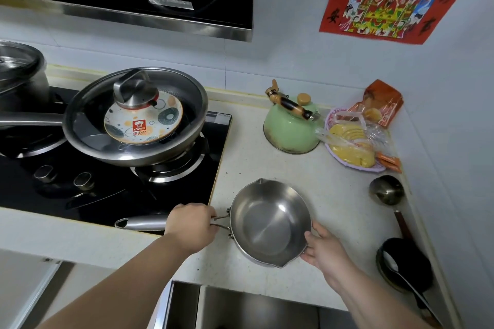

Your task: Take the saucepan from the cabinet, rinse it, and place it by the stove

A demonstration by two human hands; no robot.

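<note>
A small steel saucepan (270,222) with two pouring lips sits on the pale counter (328,195), just right of the black gas stove (107,189). My left hand (191,224) is closed around its metal handle, whose end sticks out to the left over the stove's edge. My right hand (324,248) cups the pan's right rim, fingers against the outer wall. The pan's inside looks bare and shiny.
A lidded frying pan (136,120) stands on the right burner, a steel pot (21,72) at far left. A green kettle (290,125), bagged food on a plate (355,144), a ladle (387,192) and a dark bowl with spoon (403,264) line the right. The sink (240,307) lies below.
</note>
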